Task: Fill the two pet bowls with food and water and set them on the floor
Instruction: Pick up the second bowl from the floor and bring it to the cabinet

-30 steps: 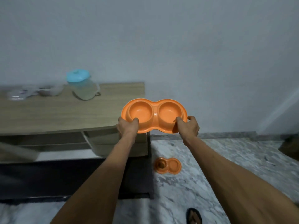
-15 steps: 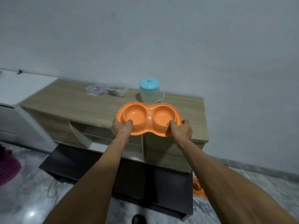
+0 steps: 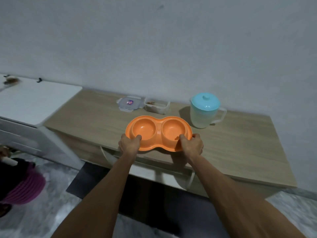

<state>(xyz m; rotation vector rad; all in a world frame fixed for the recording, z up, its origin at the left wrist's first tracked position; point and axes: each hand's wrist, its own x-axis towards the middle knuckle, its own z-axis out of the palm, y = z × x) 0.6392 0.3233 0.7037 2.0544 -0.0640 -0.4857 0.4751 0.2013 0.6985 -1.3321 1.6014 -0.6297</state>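
An orange double pet bowl with two empty round wells is held over the front of a wooden cabinet top. My left hand grips its near left rim, thumb inside the left well. My right hand grips the near right rim, thumb inside the right well. Behind the bowl stands a translucent water jug with a light blue lid. A clear food container with brown pellets sits open at the back, its lid lying to its left.
A white unit adjoins the cabinet on the left. Below the wooden top are open drawers and a dark lower shelf. The floor is grey marble; a purple ribbed object lies at the far left.
I have turned left and stepped closer to the cabinet, bringing the bowl over its top. The second orange bowl on the floor has dropped out of view. Both hands keep their grip.
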